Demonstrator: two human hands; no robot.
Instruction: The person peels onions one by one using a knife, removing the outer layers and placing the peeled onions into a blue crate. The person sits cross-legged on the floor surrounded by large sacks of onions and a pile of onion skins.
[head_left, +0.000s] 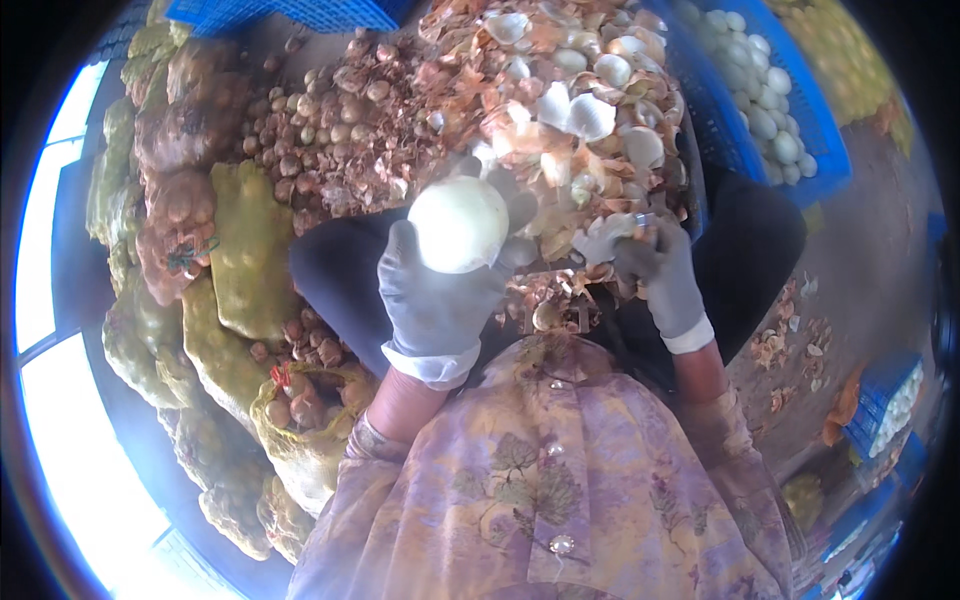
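Note:
My left hand (442, 300), in a grey glove with a white cuff, holds up a large peeled white onion (459, 224), its fingers around the far side. My right hand (664, 270), gloved the same way, is curled at the right of the onion around a small tool, of which a bluish metal part (643, 220) shows; the rest is hidden by the fingers. Beyond both hands lies a heap of loose onion skins (555, 172) with white cupped outer layers (591, 118) on it. A small onion (547, 316) lies between my hands, close to my body.
Small unpeeled onions (330, 112) are piled at the upper left. Full mesh sacks (251, 255) line the left side. A blue plastic crate (825, 142) of peeled onions (763, 124) stands at the upper right. Skin scraps (780, 337) lie on the floor at right, near another blue crate (870, 397).

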